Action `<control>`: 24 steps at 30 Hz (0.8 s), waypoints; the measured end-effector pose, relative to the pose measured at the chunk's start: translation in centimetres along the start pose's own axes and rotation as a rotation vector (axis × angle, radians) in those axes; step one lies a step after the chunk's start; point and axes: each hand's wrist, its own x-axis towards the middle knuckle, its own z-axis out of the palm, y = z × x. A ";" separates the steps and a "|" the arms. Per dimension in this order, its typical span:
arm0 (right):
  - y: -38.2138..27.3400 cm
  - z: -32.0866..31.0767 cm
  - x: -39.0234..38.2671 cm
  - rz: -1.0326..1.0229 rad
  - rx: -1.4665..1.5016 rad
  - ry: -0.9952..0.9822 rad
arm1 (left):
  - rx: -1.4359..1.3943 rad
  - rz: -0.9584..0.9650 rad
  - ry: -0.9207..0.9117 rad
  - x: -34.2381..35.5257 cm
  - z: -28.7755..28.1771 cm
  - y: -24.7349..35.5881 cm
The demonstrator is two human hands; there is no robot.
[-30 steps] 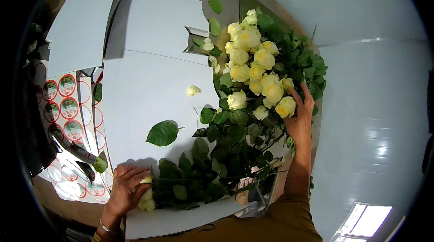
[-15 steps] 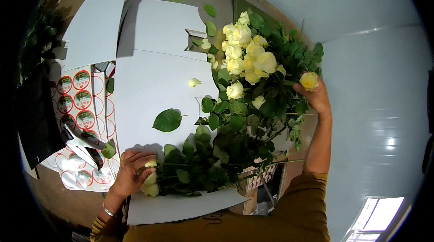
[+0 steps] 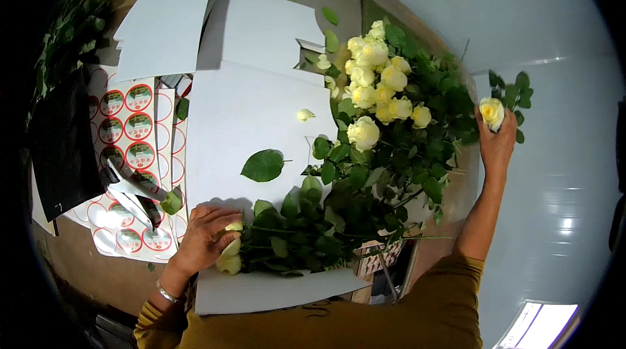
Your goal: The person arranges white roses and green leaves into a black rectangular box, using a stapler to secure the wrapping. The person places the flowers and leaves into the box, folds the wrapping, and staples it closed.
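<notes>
Out at the right, beyond the table's side, my right hand (image 3: 497, 148) is closed around a pale yellow rose (image 3: 491, 113), its leaves showing beside the fingers. My left hand (image 3: 210, 239) curls over the heads of a few cream roses (image 3: 229, 259) near the table's front edge. Their leafy stems (image 3: 300, 232) lie pointing right, across a sheet of card (image 3: 274, 293). Between the hands, at the back right, a heap of pale yellow roses (image 3: 385, 82) lies with heads toward the left. The fingertips of my left hand are partly hidden.
White cardboard (image 3: 261, 101) covers the middle, with a loose leaf (image 3: 263, 165) and a petal (image 3: 305, 115) on it. At left are sheets of round red-rimmed stickers (image 3: 138, 126), a white-handled tool (image 3: 130, 196), a black sheet (image 3: 62, 153) and dark foliage (image 3: 75, 29). A pale wall (image 3: 554, 173) stands right.
My right hand has moved right with the rose, drawing it away from the heap. My left hand keeps its place on the cream roses. The whole view has shifted slightly.
</notes>
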 end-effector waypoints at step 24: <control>-9.3 8.7 -11.9 -0.046 0.389 -0.672 | 0.056 0.014 -0.019 -0.1 0.2 -0.3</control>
